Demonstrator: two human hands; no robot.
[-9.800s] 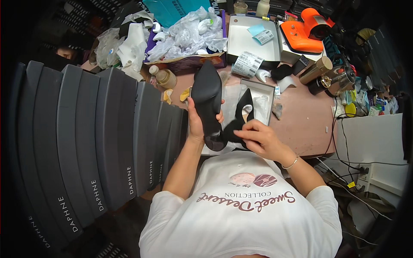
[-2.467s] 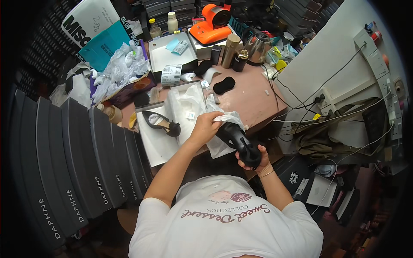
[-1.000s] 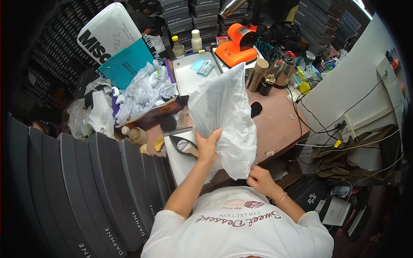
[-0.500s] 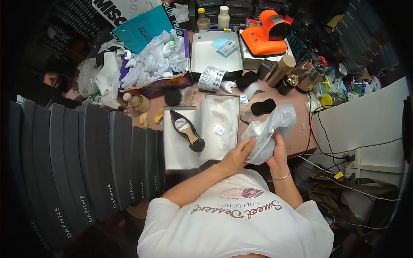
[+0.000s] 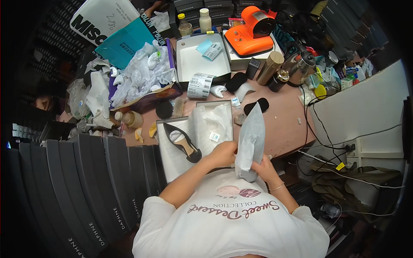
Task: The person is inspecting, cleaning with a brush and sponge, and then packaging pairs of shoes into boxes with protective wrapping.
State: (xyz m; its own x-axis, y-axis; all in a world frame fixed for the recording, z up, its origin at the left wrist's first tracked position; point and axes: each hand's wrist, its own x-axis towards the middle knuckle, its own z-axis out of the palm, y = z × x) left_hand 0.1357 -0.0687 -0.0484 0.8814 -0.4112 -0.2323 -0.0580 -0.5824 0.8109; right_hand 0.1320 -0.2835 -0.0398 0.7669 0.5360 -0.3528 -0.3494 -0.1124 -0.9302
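A whitish translucent bag (image 5: pixel 252 131) stands upright in front of my chest; what is inside it cannot be made out. My left hand (image 5: pixel 225 154) grips its left side, with the fingers partly behind it. Low on the other side, my right hand (image 5: pixel 263 168) pinches the bag between thumb and fingers. Left of the hands lies an open shoe box (image 5: pixel 168 167) holding one black pointed heeled shoe (image 5: pixel 189 150), toe to the far left. White tissue paper (image 5: pixel 217 117) lines the box's right part, and a small white sachet (image 5: pixel 214 136) lies on it.
Grey shoe boxes (image 5: pixel 92 185) stand in a row at the left. Behind are a carton of crumpled plastic (image 5: pixel 144 71), a label roll (image 5: pixel 200 86), an orange machine (image 5: pixel 251 36), a metal flask (image 5: pixel 270 68) and a kettle (image 5: pixel 299 66). Cables (image 5: pixel 340 146) hang at the right.
The bag has come closer to my body and turned more upright and narrow. Both hands have shifted slightly down and left in the picture, still holding it. The whole view has tilted a little.
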